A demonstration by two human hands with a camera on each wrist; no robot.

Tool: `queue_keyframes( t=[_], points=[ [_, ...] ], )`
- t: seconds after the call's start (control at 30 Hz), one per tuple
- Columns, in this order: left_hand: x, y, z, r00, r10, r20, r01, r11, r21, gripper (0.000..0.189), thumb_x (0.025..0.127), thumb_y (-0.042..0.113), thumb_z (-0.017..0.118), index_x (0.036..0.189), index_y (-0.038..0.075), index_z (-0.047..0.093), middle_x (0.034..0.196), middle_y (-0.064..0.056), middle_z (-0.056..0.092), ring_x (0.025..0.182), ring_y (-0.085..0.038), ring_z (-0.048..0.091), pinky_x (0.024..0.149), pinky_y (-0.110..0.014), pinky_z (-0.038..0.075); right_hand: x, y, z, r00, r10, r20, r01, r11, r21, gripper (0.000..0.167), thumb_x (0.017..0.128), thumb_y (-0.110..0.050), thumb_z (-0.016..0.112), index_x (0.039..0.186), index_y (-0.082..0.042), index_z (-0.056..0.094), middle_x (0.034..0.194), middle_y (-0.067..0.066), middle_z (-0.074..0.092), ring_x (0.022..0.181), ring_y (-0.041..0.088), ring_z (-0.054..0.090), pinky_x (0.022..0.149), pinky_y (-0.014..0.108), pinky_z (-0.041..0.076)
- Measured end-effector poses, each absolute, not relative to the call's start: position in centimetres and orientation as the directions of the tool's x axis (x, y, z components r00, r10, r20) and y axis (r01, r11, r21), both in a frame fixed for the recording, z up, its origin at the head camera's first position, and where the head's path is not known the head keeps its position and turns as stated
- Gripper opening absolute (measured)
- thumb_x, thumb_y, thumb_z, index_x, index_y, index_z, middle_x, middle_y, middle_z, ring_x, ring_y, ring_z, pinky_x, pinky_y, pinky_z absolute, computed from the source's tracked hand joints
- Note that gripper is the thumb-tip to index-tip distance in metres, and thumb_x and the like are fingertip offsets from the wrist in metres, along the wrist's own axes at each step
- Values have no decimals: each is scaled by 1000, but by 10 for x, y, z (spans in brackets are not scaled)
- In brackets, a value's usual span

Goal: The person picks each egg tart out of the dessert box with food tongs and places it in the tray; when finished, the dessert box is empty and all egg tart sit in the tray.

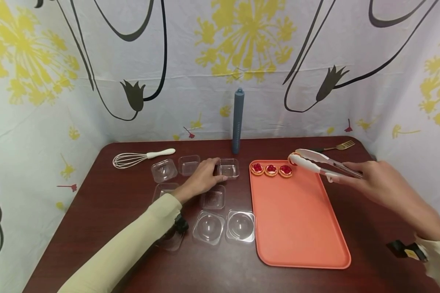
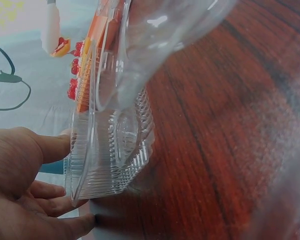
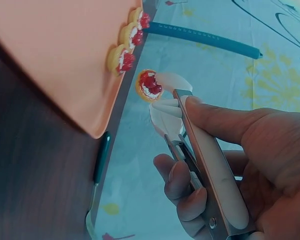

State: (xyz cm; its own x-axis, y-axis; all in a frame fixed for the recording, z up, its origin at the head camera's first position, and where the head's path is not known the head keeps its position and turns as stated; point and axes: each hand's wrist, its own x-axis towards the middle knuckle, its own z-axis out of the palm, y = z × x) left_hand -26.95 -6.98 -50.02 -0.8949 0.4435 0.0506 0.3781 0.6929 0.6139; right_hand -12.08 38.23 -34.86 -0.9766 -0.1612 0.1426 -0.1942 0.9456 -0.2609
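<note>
My left hand grips a small clear plastic container on the table, thumb and fingers spread at its left side. In the left wrist view the container's ribbed wall shows beside the thumb. My right hand holds tongs with white tips over the tray's far right corner. Pinched between those tips is a small tart with red fruit and white cream, raised above the tray. Three similar tarts sit in a row along the far edge of the orange tray.
More clear containers and domed lids lie left of the tray, some partly behind my left arm. A whisk lies at the back left, a gold-tined fork at the back right. A long blue bar stands at the back edge.
</note>
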Motion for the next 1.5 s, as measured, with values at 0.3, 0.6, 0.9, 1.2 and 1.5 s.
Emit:
queue_keyframes(
  t=[0.3, 0.6, 0.9, 1.2, 1.5],
  points=[
    [-275, -70, -505, -900, 435, 12, 356, 721, 595, 85, 99, 41, 86, 162, -3, 48, 155, -23, 59, 145, -34, 55, 122, -48, 46, -113, 392, -358, -973, -158, 166, -197, 948, -249, 61, 91, -41, 91, 132, 3, 78, 65, -7, 65, 73, 22, 60, 61, 36, 45],
    [-269, -70, -499, -899, 437, 30, 360, 700, 617, 83, 99, 35, 86, 161, -5, 49, 152, -26, 60, 142, -37, 57, 121, -52, 47, -104, 397, -365, -980, -159, 121, -183, 957, -225, 61, 93, -46, 89, 130, 1, 79, 58, -10, 48, 70, 18, 54, 61, 34, 41],
    [-264, -70, -491, -899, 437, 19, 351, 696, 626, 82, 99, 33, 86, 161, -6, 48, 153, -27, 59, 143, -38, 56, 121, -52, 46, -102, 397, -367, -982, -159, 100, -179, 955, -237, 44, 95, -48, 87, 117, -11, 84, 59, -8, 49, 67, 17, 53, 60, 34, 41],
    [-273, -72, -506, -896, 443, 16, 364, 715, 597, 85, 100, 40, 84, 163, -3, 46, 156, -24, 58, 146, -35, 55, 122, -49, 46, -110, 401, -372, -989, -146, 31, -148, 951, -271, 67, 95, -45, 87, 135, 6, 74, 92, 16, 78, 79, 26, 67, 63, 40, 49],
    [-278, -73, -513, -897, 442, 24, 367, 713, 597, 86, 98, 43, 85, 163, -1, 48, 153, -23, 60, 144, -34, 57, 122, -49, 46, -111, 401, -379, -982, -172, 77, -188, 939, -289, 54, 95, -42, 88, 131, -1, 80, 81, 1, 73, 79, 22, 63, 63, 37, 47]
  ],
)
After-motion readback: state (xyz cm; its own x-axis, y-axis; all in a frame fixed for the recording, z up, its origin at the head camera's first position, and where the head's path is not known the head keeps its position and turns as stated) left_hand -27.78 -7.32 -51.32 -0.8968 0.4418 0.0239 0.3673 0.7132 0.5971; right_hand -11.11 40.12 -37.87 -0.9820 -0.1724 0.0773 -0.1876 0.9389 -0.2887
